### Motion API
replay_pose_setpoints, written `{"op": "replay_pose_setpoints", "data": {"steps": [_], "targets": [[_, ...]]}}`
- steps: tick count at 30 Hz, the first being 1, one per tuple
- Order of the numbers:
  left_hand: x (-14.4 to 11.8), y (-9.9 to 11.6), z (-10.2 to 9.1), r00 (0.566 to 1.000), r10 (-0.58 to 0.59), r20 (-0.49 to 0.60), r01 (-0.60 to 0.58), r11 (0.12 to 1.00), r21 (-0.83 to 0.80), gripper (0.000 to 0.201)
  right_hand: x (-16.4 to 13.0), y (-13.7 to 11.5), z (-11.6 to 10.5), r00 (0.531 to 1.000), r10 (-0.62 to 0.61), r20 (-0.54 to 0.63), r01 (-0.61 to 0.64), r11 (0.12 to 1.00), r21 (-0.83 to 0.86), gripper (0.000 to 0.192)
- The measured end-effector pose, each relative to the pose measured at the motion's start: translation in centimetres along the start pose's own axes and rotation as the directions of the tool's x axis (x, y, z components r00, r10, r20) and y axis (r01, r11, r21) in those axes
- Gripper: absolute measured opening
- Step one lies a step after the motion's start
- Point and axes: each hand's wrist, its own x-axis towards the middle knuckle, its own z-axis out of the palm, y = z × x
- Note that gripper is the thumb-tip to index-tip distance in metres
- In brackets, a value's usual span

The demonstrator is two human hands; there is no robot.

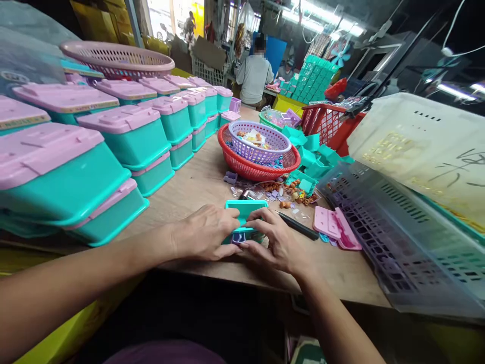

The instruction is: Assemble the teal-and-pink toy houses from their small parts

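Observation:
A small teal plastic box point(245, 208) lies open on the wooden table in front of me. My left hand point(206, 232) grips its left side, and my right hand point(273, 241) grips its right side. Between my fingertips at the box's near edge sits a small purple piece point(238, 236). A black pen-like tool point(297, 225) lies just right of my right hand, and pink lids point(333, 225) lie beyond it.
Stacks of teal boxes with pink lids point(129, 131) fill the left. A purple basket point(259, 141) sits inside a red basket point(257, 169) behind small loose parts point(282, 192). Grey and white crates point(401, 222) stand at the right. A person point(253, 76) sits far back.

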Motion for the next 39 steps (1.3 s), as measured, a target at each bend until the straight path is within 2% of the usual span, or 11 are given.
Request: {"op": "replay_pose_setpoints", "data": {"steps": [7, 10, 11, 13, 15, 19, 23, 29, 32, 34, 39], "targets": [[0.1, 0.2, -0.1, 0.999, -0.027, 0.026, 0.027, 1.000, 0.015, 0.030, 0.3, 0.4, 0.0, 0.999, -0.047, -0.017, 0.047, 0.999, 0.016, 0.020], [0.3, 0.3, -0.3, 1.000, -0.015, 0.027, 0.016, 1.000, -0.016, 0.030, -0.9, 0.1, 1.3, 0.985, -0.015, -0.174, 0.012, 1.000, -0.023, 0.024], [0.4, 0.4, -0.4, 0.999, -0.027, 0.022, 0.027, 0.999, -0.028, 0.032, -1.5, -0.2, 2.1, 0.958, 0.005, -0.286, -0.023, 0.998, -0.058, 0.030], [0.8, 0.4, -0.8, 0.997, -0.070, 0.024, 0.072, 0.995, -0.070, 0.037, -2.6, -1.2, 3.7, 0.844, 0.048, -0.534, -0.128, 0.985, -0.114, 0.041], [1.2, 0.4, -1.4, 0.991, -0.101, 0.083, 0.114, 0.979, -0.170, 0.044, -3.3, -2.4, 5.4, 0.739, 0.112, -0.665, -0.231, 0.968, -0.094, 0.041], [2.0, 0.5, -2.6, 0.969, -0.102, 0.225, 0.182, 0.910, -0.373, 0.059, -2.8, -4.3, 7.7, 0.745, 0.312, -0.590, -0.396, 0.918, -0.014, 0.040], [2.2, 0.4, -2.5, 0.976, -0.117, 0.183, 0.178, 0.915, -0.363, 0.057, -1.7, -4.7, 8.1, 0.777, 0.357, -0.519, -0.477, 0.871, -0.116, 0.025], [2.0, -0.4, -1.6, 0.987, -0.068, 0.144, 0.104, 0.958, -0.266, 0.057, -1.4, -3.4, 6.9, 0.900, 0.217, -0.379, -0.320, 0.918, -0.233, 0.016], [1.9, -0.4, -1.6, 0.985, -0.077, 0.151, 0.111, 0.968, -0.226, 0.058, -1.5, -2.8, 6.7, 0.921, 0.195, -0.338, -0.273, 0.941, -0.201, 0.016], [1.8, -0.1, -1.7, 0.984, -0.090, 0.156, 0.120, 0.973, -0.199, 0.058, -1.7, -2.9, 6.9, 0.902, 0.229, -0.366, -0.304, 0.939, -0.162, 0.016], [1.2, 0.6, -1.5, 0.980, -0.150, 0.128, 0.168, 0.974, -0.151, 0.050, -2.0, -3.7, 7.9, 0.768, 0.379, -0.515, -0.436, 0.900, 0.012, 0.028]]}}
